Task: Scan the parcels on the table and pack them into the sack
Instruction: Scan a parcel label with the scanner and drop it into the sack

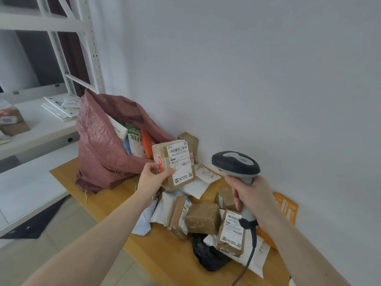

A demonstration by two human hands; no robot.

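Note:
My left hand (153,178) grips a small brown box parcel (175,165) by its lower left corner, holding it up with its white barcode label facing me. My right hand (250,200) holds a grey handheld barcode scanner (236,164) by the handle, its head to the right of the box. The dark red woven sack (99,145) stands open at the far left of the wooden table (115,203), with several parcels inside. A pile of brown boxes and white mailers (203,218) lies on the table under my hands.
A white metal shelf rack (41,124) stands left of the table with flat packets and a box on it. The white wall runs along the table's right side. An orange envelope (286,207) leans against it. A black bag (208,254) lies near the table's front.

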